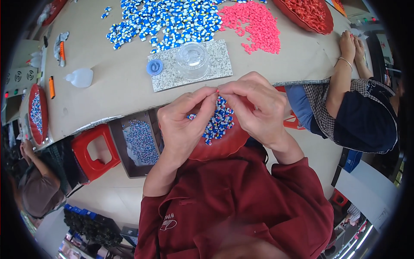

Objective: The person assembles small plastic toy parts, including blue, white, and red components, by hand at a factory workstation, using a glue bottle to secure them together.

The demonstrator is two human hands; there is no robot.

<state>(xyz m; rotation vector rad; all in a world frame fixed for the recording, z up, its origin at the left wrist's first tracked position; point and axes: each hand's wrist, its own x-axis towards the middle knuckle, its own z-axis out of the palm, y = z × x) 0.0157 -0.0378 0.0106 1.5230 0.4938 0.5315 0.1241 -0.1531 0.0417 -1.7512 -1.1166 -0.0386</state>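
Note:
My left hand (183,118) and my right hand (263,108) meet at the fingertips, thumbs and forefingers pinched together. Between them shows a small red piece (217,91), mostly covered by the fingers. Below the hands, a red scalloped plate (215,151) rests against my lap. It holds a heap of small blue-and-white pieces (221,123) with bits of yellow. Just beyond my fingers, at the table's edge, lies a speckled stone slab (222,60). On it stands a clear round container (192,62), beside a small blue round cap or dish (155,67).
Loose blue-and-white pieces (172,23) and pink pieces (263,28) spread across the far table. A plate of red pieces (306,15) stands far right. At left are a squeeze bottle (82,77), a crate of tiny pieces (140,142) and a red stool (110,159). Co-workers sit on both sides.

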